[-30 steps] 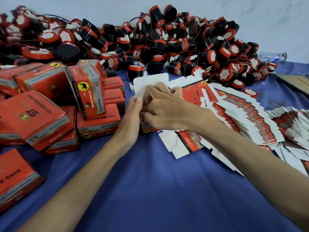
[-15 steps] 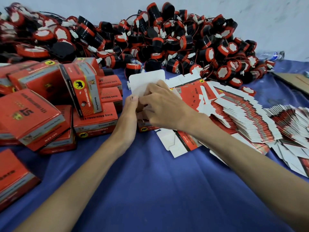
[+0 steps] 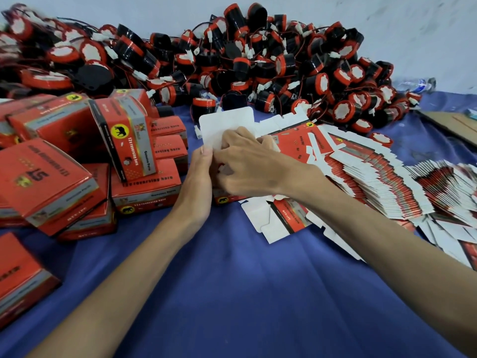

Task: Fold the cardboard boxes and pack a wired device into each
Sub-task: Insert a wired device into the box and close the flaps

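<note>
Folding a box [image 3: 224,199] just in front of the device heap [image 3: 258,65], both hands hold it: left hand [image 3: 198,177] clasps its side, right hand [image 3: 247,166] curls fingers into its top. Its upright white flap [image 3: 227,125] may crease or tear if tucked unevenly.

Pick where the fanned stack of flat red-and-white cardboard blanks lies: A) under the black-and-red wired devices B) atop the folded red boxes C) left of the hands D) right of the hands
D: the fanned stack of flat red-and-white cardboard blanks spreads right of the left hand and right hand, which hold a half-folded cardboard box.
</note>
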